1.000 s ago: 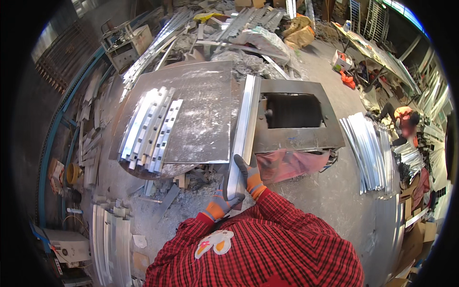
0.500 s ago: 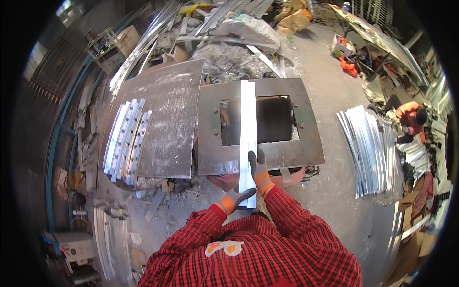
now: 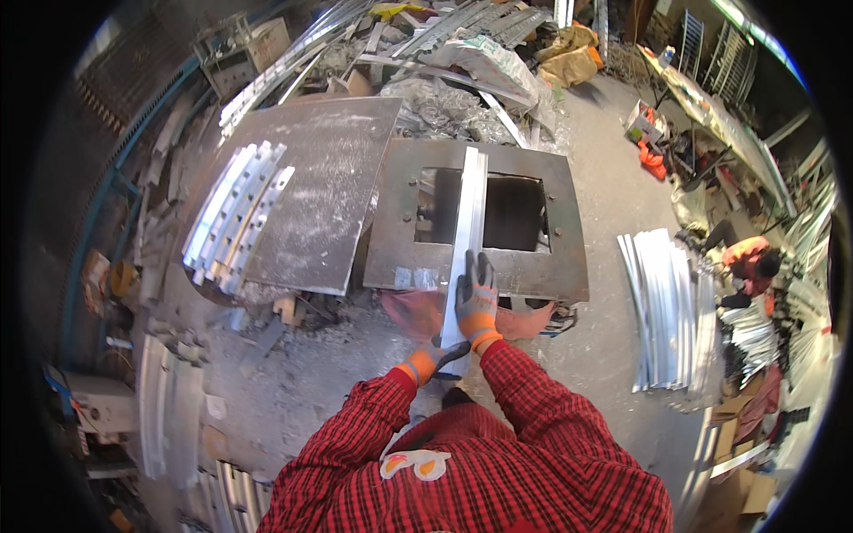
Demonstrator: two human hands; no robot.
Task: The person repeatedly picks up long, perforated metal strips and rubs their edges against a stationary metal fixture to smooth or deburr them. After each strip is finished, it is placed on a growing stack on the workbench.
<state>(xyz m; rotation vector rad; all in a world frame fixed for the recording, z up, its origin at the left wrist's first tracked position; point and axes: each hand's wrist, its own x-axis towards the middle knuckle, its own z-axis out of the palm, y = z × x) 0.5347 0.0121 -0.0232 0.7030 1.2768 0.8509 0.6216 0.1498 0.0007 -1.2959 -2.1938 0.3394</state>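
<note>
one long metal strip [image 3: 466, 240] lies across one dark square steel frame [image 3: 542, 275] with a rectangular opening in its middle – the strip runs from the frame's far edge over the opening and past the near edge toward the person. it is pale, silvery aluminium, flat and narrow, with a lengthwise ridge catching the light. the right hand [image 3: 477, 298], in a grey glove with an orange cuff, lies flat on top of the strip at the frame's near edge, fingers spread and pressing down. the left hand [image 3: 437, 355], gloved the same, is curled around the strip's near end, gripping it from the left.

left of the frame lies one large grey steel sheet [image 3: 338, 186], dusty white in patches, and on its left edge a stack of similar pale strips [image 3: 235, 213] – about six, though i cannot count them surely. a second bundle of strips [image 3: 662, 306] lies on the concrete floor [image 3: 604, 178] to the right. under the frame's near edge sits a reddish sack [image 3: 418, 315]. at the far right a small white box [image 3: 641, 120] stands beside orange items; its markings are too small to tell.
</note>
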